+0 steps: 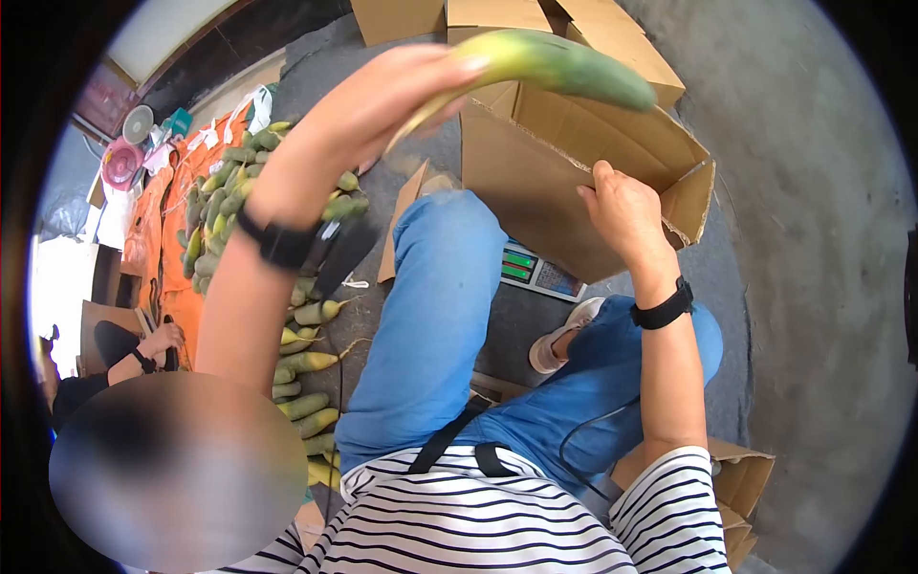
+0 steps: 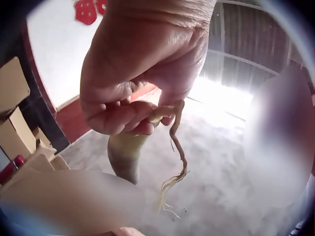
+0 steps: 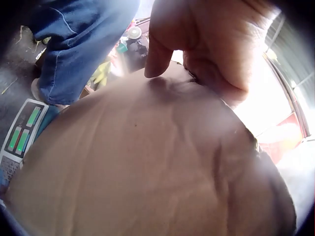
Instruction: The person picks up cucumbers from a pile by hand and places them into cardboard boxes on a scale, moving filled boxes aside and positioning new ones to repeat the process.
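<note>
In the head view my left hand (image 1: pixel 406 91) is raised and grips a long green radish (image 1: pixel 564 67) at its pale root end. The radish points right, over the open cardboard box (image 1: pixel 535 177). The left wrist view shows the curled fingers around the radish (image 2: pixel 125 155), with its thin, crooked root (image 2: pixel 178 142) hanging down past them. My right hand (image 1: pixel 626 212) pinches the box's near upper edge. Seen from the right wrist, the thumb and fingers straddle the rim of the cardboard wall (image 3: pixel 133 152).
A digital scale (image 1: pixel 540 273) with green displays sits under the tilted box. Several radishes (image 1: pixel 225 206) lie on an orange sheet (image 1: pixel 158 258) at the left, with more in a row beside my leg. Other cardboard boxes (image 1: pixel 497 11) stand behind. Another person's hand (image 1: pixel 167 337) shows at far left.
</note>
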Demonstrator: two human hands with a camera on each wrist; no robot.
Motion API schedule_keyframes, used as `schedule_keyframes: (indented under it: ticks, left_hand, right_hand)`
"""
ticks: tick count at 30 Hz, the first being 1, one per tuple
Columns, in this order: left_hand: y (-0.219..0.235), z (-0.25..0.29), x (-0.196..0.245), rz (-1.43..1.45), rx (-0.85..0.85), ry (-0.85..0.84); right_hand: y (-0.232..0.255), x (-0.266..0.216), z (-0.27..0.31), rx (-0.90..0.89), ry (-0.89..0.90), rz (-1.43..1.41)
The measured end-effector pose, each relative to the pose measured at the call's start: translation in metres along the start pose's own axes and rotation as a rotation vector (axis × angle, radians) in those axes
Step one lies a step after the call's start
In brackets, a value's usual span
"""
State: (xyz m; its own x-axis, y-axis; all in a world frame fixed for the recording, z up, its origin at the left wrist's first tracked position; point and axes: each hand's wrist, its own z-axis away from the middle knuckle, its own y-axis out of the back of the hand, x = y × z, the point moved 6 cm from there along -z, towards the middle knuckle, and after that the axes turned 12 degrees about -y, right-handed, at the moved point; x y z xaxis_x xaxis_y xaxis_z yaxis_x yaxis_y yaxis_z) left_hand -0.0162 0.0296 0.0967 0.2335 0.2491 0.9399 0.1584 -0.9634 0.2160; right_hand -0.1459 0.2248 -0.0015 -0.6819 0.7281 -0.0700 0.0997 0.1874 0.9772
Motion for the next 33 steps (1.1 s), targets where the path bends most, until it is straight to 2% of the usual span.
schedule_keyframes:
  ticks: [2,3,5,7,9,11,12,14,16,17,18,19,20,21,22,24,25,26,28,29,31,32,33]
  left_hand:
    - [-0.014,-0.053,-0.038,-0.047,-0.144,0.123]
    - [-0.018,-0.067,-0.053,-0.036,-0.142,0.124]
    - [-0.008,-0.087,-0.064,-0.907,-0.046,0.047]
    - [0.005,-0.066,-0.058,-0.935,0.026,-0.040]
    - [0.026,-0.015,-0.058,-0.625,0.138,-0.059]
    - [0.049,0.059,-0.078,-0.470,0.247,0.172]
    - [0.061,0.101,-0.101,-0.431,0.304,0.200]
    - [0.066,0.203,-0.154,-0.396,0.386,0.466]
    - [0.045,0.316,-0.208,-0.460,0.416,0.734]
    - [0.026,0.369,-0.236,-0.525,0.308,0.777]
    - [-0.004,0.414,-0.244,-0.409,0.372,0.747]
    - [-0.034,0.462,-0.264,-0.264,0.367,0.893]
    - [-0.058,0.493,-0.277,-0.233,0.190,0.960]
    - [-0.076,0.519,-0.278,-0.363,0.304,0.858]
    - [-0.081,0.533,-0.277,-0.352,0.330,0.864]
    - [-0.094,0.568,-0.282,-0.289,0.287,1.034]
    - [-0.094,0.593,-0.293,-0.237,0.329,1.212]
    - [-0.091,0.607,-0.301,-0.227,0.341,1.214]
    - [-0.064,0.631,-0.308,-0.635,0.455,1.164]
    - [-0.056,0.639,-0.313,-0.627,0.457,1.165]
    - [-0.031,0.651,-0.317,-0.535,0.683,1.196]
    - [-0.022,0.652,-0.326,-0.526,0.679,1.197]
    - [-0.014,0.656,-0.341,-0.485,0.740,1.129]
  right_hand:
    - [0.002,-0.002,0.001,-0.002,0.006,0.003]
    - [0.002,-0.001,0.001,0.005,0.004,-0.002]
    - [0.001,0.001,0.000,0.028,0.028,-0.010]
    - [-0.001,0.002,0.002,0.040,0.034,-0.034]
    - [0.005,0.003,-0.001,0.113,-0.032,0.040]
    - [-0.003,0.014,-0.007,0.021,-0.023,0.025]
    - [-0.002,0.012,-0.006,0.005,-0.028,0.051]
    - [-0.001,0.004,-0.002,-0.022,-0.007,0.059]
    - [-0.001,0.008,0.001,0.032,0.000,0.022]
    - [-0.001,0.010,-0.002,0.033,0.025,-0.001]
    - [0.003,0.008,-0.002,0.004,0.038,-0.009]
    - [0.004,0.006,-0.001,-0.020,0.017,0.023]
    - [0.003,0.004,-0.001,-0.023,0.048,0.024]
    - [0.002,0.006,-0.002,-0.024,0.020,0.039]
    - [0.001,0.008,-0.003,-0.024,-0.011,0.054]
    - [-0.001,0.006,-0.003,-0.029,-0.016,0.079]
    - [-0.002,0.008,-0.004,-0.031,-0.050,0.100]
    - [-0.003,0.007,-0.004,-0.030,-0.035,0.103]
    - [-0.007,0.012,-0.006,-0.022,-0.050,0.135]
    - [-0.010,0.014,-0.007,-0.023,-0.045,0.141]
    - [-0.012,0.018,-0.008,0.042,-0.025,0.142]
    - [-0.015,0.020,-0.008,0.038,-0.024,0.150]
    - [-0.016,0.022,-0.008,0.041,-0.039,0.156]
